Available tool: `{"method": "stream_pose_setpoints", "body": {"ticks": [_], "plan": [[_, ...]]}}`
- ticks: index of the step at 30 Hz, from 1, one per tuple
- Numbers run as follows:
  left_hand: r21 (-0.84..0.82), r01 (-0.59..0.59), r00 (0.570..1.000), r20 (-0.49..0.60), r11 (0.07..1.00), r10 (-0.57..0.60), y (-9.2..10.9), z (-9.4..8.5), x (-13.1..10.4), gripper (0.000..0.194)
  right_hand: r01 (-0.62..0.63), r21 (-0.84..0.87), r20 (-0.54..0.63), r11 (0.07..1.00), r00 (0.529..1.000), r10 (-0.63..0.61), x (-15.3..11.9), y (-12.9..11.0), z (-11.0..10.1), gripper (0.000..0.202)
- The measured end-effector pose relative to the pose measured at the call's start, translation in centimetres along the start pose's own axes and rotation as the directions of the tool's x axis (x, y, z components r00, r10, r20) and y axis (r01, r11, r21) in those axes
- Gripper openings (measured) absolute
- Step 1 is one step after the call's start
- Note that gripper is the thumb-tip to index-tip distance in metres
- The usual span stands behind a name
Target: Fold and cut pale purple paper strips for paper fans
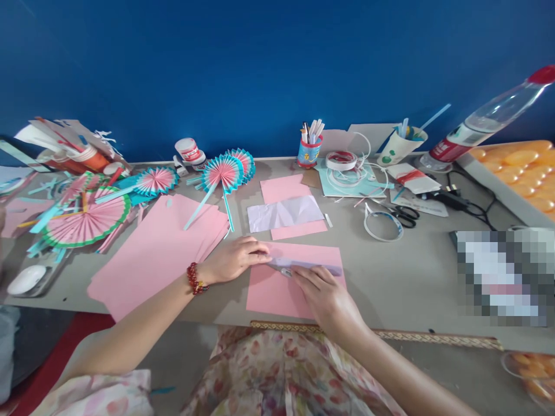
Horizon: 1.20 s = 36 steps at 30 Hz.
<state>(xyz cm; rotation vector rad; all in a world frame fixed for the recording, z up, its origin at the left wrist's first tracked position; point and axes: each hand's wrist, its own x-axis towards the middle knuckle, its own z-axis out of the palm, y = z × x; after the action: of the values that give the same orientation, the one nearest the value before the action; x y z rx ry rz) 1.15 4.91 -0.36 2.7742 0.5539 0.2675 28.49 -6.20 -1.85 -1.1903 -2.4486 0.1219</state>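
A pink sheet (277, 300) lies in front of me, with a narrow lavender strip (332, 270) across its upper part. My left hand (232, 260), wearing a red bead bracelet (196, 277), has its fingers closed together at the strip's left end. My right hand (327, 292) rests on the sheet with bent fingers pressed over the strip. At its fingertips a small greyish, pointed thing (285, 272) shows; its kind is too small to tell. Just beyond lie a creased lavender paper (286, 215) and more pink paper (281, 188) under it.
To the left are a stack of pink sheets (160, 248) and folded paper fans (89, 216). Two fans on sticks (221, 173) stand behind. On the right are a tape roll (384, 224), black-handled scissors (401, 215), cables (463, 199) and a leaning bottle (481, 124).
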Motion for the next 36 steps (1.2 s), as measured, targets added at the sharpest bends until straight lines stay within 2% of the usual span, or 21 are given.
{"method": "stream_pose_setpoints", "body": {"ticks": [5,13,23,29,36], "plan": [[0.02,0.051,0.999,-0.019,0.999,-0.051,-0.2,0.3,-0.9,0.04,0.008,0.006,0.014,1.0,1.0,-0.008,0.1,0.0,-0.5,0.042],[0.018,0.054,0.997,-0.049,0.998,-0.053,-0.1,0.4,-0.8,0.04,0.033,-0.038,-0.037,0.999,0.999,-0.034,0.3,-0.2,0.1,0.04],[0.043,0.043,0.996,-0.076,0.998,-0.039,-0.4,0.8,-1.1,0.041,0.039,-0.009,-0.06,0.999,0.997,-0.039,1.3,-1.0,0.6,0.038],[0.024,0.052,0.996,-0.069,0.998,-0.05,-0.5,1.0,-1.3,0.042,-0.002,0.012,-0.012,1.0,1.0,0.002,2.0,-1.3,0.5,0.036],[-0.017,0.034,0.998,-0.048,0.999,-0.035,-0.9,0.6,-1.1,0.042,0.005,0.04,-0.009,0.999,1.0,-0.005,2.0,-1.2,0.9,0.036]]}}
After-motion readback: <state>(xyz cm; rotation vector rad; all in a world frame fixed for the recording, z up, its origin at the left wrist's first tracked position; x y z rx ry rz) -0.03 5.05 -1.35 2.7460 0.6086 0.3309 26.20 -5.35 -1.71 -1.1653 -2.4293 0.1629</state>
